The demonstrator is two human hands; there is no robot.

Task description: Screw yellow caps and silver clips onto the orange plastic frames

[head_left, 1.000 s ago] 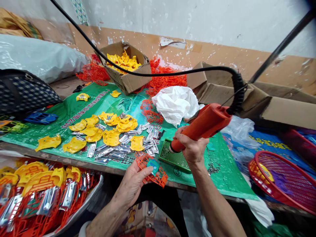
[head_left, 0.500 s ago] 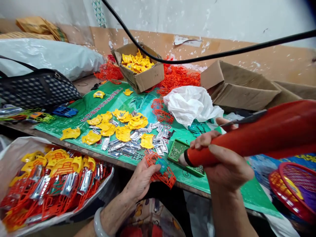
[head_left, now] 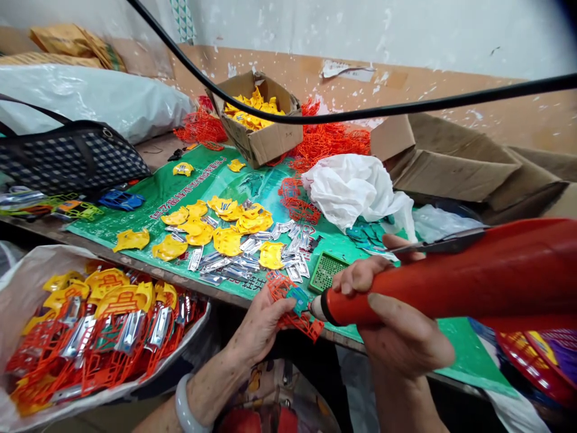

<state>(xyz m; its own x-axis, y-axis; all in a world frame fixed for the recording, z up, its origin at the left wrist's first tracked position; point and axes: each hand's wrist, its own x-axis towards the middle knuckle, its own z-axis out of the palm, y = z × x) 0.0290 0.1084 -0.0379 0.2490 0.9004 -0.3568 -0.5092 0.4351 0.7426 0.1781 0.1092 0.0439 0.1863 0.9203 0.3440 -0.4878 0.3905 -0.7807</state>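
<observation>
Between thumb and fingers, my left hand (head_left: 264, 322) pinches a red plastic frame (head_left: 311, 328) with a teal plastic piece (head_left: 297, 299) laid on it. My right hand (head_left: 401, 319) is wrapped round a red electric screwdriver (head_left: 451, 273), held slanting down to the left. Its tip meets the right edge of the teal piece. Just behind the tip, a green perforated tray (head_left: 328, 270) rests on the table, partly hidden by the tool. Yellow plastic shells (head_left: 225, 240) and shiny silver plates (head_left: 234, 267) lie in a loose pile beyond my left hand.
A white-lined bin (head_left: 45, 258) of assembled parts stands at the left. Farther back are a cardboard box (head_left: 274, 141) of yellow shells, red frames (head_left: 333, 141) and a white plastic bag (head_left: 351, 186). A black cable (head_left: 342, 117) hangs across the view.
My right hand has brought the screwdriver left and down, from over the green tray to the teal piece. My left hand keeps its hold on the red frame.
</observation>
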